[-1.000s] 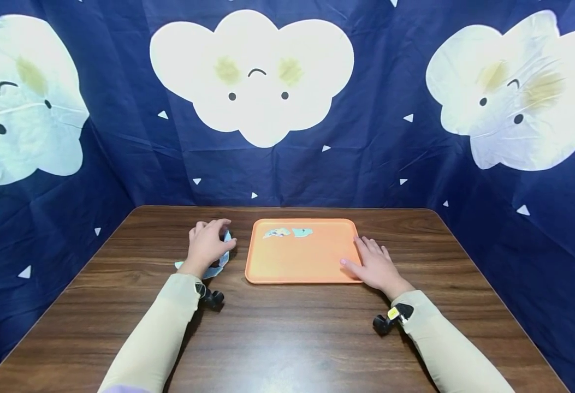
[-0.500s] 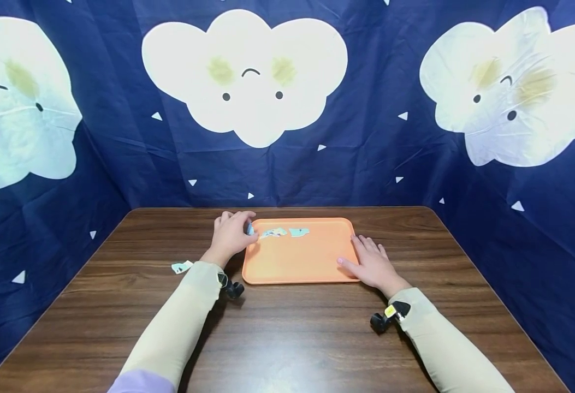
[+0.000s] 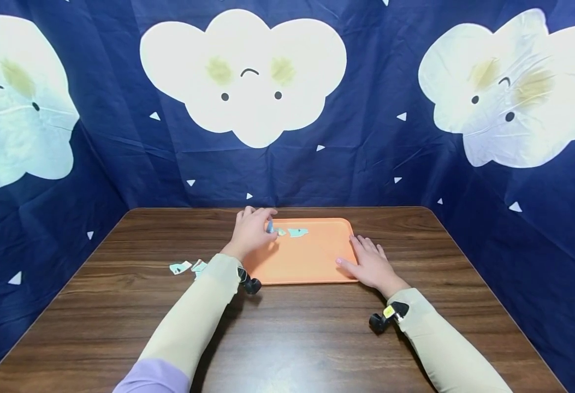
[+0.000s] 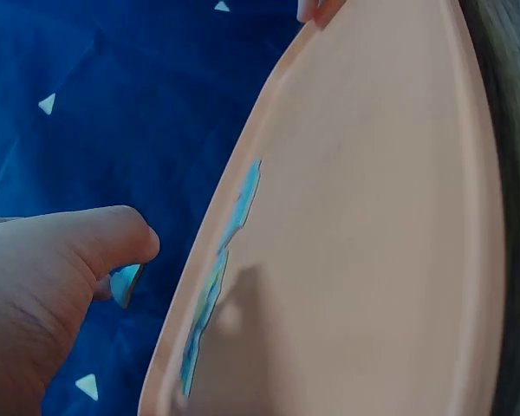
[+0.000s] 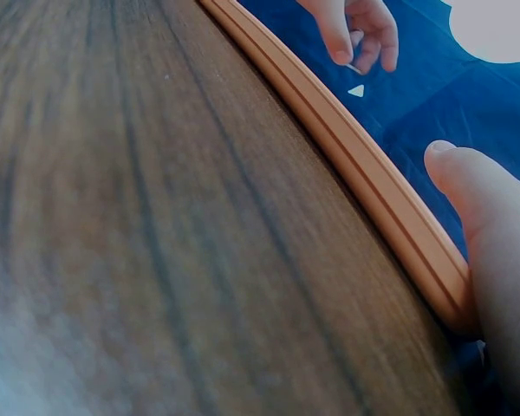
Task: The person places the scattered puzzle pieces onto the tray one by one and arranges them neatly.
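My left hand (image 3: 253, 233) pinches a light-blue puzzle piece (image 3: 270, 227) between thumb and fingers, above the far left part of an orange tray (image 3: 312, 262). In the left wrist view the held piece (image 4: 126, 284) pokes out under a finger, apart from the tray. Two flat, irregular printed pieces lie side by side along the tray's far edge; my left hand partly covers the left one (image 3: 281, 232), while the right one (image 3: 297, 232) shows fully. My right hand (image 3: 373, 265) rests at the tray's right rim with its fingers extended and thumb over the edge.
More loose pieces (image 3: 180, 268) lie on the wooden table (image 3: 287, 327) left of the tray, some partly behind my left sleeve (image 3: 194, 314). A dark-blue cloth (image 3: 287, 174) with white clouds encloses the table's back and sides.
My left hand has carried its piece rightward from the loose pieces to over the tray's far left. More loose pieces now show beside the sleeve. My right hand stays at the tray rim.
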{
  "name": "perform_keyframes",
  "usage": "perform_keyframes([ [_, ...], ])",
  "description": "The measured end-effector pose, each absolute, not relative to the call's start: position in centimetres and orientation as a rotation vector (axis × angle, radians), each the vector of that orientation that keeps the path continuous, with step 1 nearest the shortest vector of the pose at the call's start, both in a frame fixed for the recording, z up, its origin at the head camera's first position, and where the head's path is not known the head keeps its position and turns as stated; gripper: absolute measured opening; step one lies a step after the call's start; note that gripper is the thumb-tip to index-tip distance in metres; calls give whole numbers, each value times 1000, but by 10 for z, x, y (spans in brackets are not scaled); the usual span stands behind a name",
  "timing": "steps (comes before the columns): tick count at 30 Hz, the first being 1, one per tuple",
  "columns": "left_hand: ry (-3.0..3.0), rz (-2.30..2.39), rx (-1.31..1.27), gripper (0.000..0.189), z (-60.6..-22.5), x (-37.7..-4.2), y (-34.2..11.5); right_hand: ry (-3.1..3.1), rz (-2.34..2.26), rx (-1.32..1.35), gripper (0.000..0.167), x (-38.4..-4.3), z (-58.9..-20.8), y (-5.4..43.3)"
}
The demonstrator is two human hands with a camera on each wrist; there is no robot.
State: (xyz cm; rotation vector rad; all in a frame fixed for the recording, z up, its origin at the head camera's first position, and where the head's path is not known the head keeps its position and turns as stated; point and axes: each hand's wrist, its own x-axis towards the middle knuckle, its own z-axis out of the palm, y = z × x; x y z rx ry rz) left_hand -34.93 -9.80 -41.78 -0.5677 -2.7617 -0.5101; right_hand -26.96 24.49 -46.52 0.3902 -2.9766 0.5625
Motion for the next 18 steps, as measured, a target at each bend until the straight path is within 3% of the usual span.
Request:
perform_keyframes([
  [18, -2783, -517, -649, 55, -412, -358, -53, -2950, 574, 389, 96, -271, -465, 245],
])
